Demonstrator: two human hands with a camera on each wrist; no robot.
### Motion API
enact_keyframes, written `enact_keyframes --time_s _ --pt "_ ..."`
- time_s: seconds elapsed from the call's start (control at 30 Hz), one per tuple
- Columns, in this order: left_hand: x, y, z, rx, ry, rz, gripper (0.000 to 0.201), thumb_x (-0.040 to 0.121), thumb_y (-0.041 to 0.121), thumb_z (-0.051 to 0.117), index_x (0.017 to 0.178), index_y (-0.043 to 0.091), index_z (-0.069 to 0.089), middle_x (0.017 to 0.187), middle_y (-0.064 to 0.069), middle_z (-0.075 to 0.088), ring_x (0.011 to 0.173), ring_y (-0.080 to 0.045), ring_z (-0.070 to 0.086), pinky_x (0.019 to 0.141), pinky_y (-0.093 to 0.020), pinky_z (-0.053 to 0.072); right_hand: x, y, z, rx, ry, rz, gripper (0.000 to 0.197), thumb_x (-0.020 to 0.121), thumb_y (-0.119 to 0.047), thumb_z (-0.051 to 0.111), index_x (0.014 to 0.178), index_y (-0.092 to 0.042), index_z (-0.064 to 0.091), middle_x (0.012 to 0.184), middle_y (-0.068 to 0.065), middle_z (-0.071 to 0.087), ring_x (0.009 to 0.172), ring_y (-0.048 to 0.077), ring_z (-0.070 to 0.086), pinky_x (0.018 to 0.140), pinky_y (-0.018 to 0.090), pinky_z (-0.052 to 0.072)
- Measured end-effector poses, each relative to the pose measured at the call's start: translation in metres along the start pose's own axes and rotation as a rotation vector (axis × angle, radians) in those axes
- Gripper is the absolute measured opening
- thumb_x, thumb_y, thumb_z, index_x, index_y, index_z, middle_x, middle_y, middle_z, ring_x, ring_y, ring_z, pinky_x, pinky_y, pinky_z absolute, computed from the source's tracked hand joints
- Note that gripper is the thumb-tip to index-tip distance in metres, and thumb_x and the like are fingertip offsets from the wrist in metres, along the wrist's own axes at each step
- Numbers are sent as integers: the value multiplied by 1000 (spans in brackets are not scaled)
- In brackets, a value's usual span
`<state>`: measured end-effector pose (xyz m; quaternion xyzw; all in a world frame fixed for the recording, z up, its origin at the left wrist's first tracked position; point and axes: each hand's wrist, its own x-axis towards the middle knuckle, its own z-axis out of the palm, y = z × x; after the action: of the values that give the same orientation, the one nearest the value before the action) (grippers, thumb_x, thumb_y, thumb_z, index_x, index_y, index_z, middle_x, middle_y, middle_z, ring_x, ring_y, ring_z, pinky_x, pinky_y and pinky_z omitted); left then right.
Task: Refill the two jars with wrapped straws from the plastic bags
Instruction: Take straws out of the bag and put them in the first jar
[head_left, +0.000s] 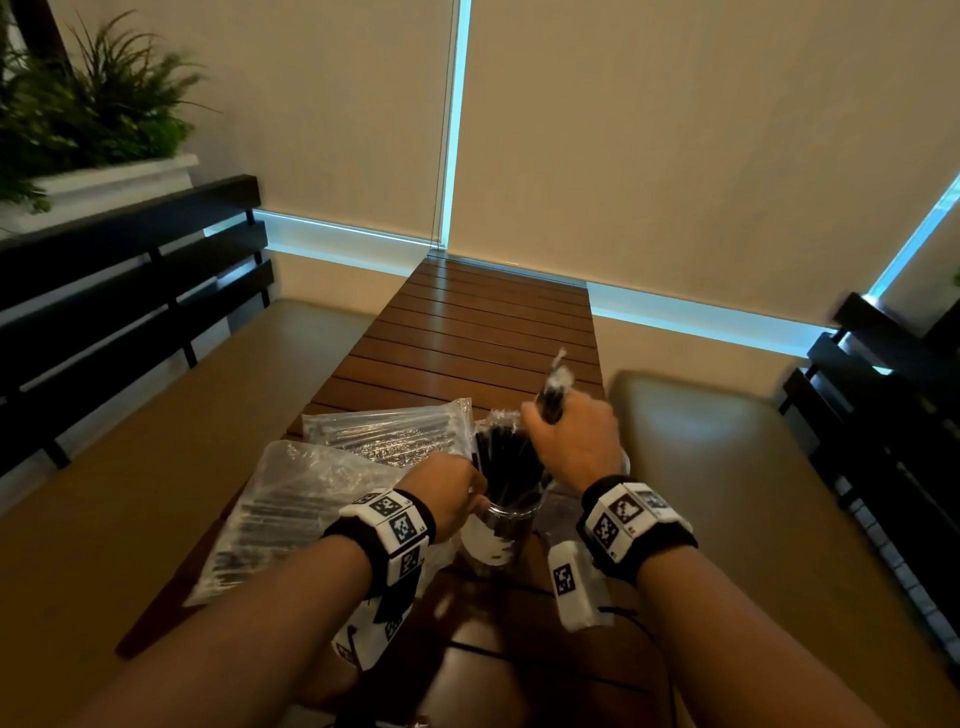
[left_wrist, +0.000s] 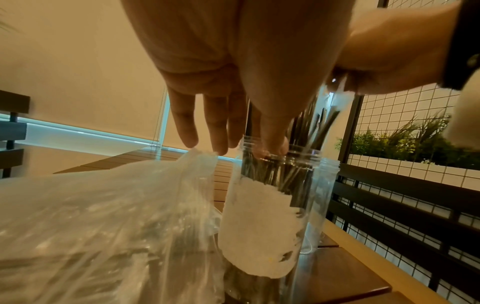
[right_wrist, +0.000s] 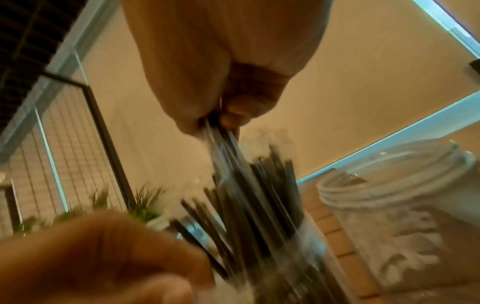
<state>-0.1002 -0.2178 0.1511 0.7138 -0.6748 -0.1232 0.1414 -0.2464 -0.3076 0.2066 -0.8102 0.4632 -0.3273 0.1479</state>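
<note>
A clear jar (head_left: 498, 530) with a white label stands on the wooden table, packed with black wrapped straws (head_left: 506, 467). My left hand (head_left: 457, 493) is at its rim: the fingers (left_wrist: 215, 123) hang straight beside the jar (left_wrist: 262, 216) and the thumb tip touches the mouth. My right hand (head_left: 571, 441) hovers over the jar and grips a small bundle of wrapped straws (head_left: 553, 389), whose lower ends (right_wrist: 223, 144) point down into the jar. A second clear jar (right_wrist: 402, 216) stands just right of the first. Two plastic bags of straws (head_left: 291, 514) (head_left: 395, 436) lie to the left.
The slatted wooden table (head_left: 483, 322) runs away from me to the wall. Cushioned benches (head_left: 130, 441) (head_left: 727, 467) with black slatted backs flank it. A planter with green plants (head_left: 88, 104) sits behind the left bench.
</note>
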Motion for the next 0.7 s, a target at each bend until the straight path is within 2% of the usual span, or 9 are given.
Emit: enact_keyframes --time_s 0.03,0.1,0.2,0.27,0.33,0.4,0.5,0.6,0.7 --pt "1 1 1 16 1 -1 19 93 33 61 94 20 74 97 -1 70 90 -16 64 76 -28 47 -6 3 7 -122 -83 -7 30 91 -41 60 69 -22 52 63 -7 56 57 7 56 55 25 51" --pt "2 2 2 43 7 2 19 93 32 60 94 19 74 95 -2 70 89 -18 63 75 -29 48 -15 8 16 -260 -125 -10 27 84 -51 62 84 -24 58 83 -8 57 79 14 62 68 33 56" --pt "2 -1 3 26 5 1 18 94 31 60 92 19 74 95 -1 70 87 -17 63 77 -31 51 -14 11 14 -207 -39 8 61 72 -59 73 120 -28 49 114 -5 49 100 15 54 77 31 52" --pt "2 -3 4 11 2 5 18 94 31 60 92 20 73 94 -1 70 87 -16 63 81 -33 53 -5 6 6 -133 67 -21 77 67 -62 76 128 -30 41 123 -2 45 105 14 49 84 31 49" --pt "2 -2 4 -4 2 11 18 94 31 59 94 20 74 97 0 70 90 -16 63 82 -33 52 5 -2 0 -95 173 -107 77 71 -64 72 133 -31 40 127 -1 44 108 14 47 88 32 44" --pt "3 -1 3 -5 11 12 19 95 29 58 100 20 74 102 0 70 94 -17 64 83 -31 51 11 -11 -1 -120 206 -222 64 82 -60 61 136 -30 43 131 2 45 113 17 46 92 35 43" --pt "5 -2 3 23 13 7 20 94 27 57 102 20 74 102 -1 71 92 -18 65 84 -34 53 11 -13 10 -278 -45 -333 49 98 -49 38 139 -25 46 143 7 45 131 24 41 105 44 36" --pt "4 -3 3 36 -7 -5 18 93 30 59 102 23 73 100 0 71 88 -18 64 82 -35 53 -2 2 32 -410 -360 -311 46 103 -43 24 128 -22 56 130 5 56 127 25 47 104 42 35" --pt "2 -4 1 53 -14 4 18 93 30 59 104 24 72 101 -1 70 89 -20 64 80 -34 53 -6 8 38 -381 -356 -304 46 103 -44 23 124 -22 58 128 2 58 124 22 49 104 40 35"
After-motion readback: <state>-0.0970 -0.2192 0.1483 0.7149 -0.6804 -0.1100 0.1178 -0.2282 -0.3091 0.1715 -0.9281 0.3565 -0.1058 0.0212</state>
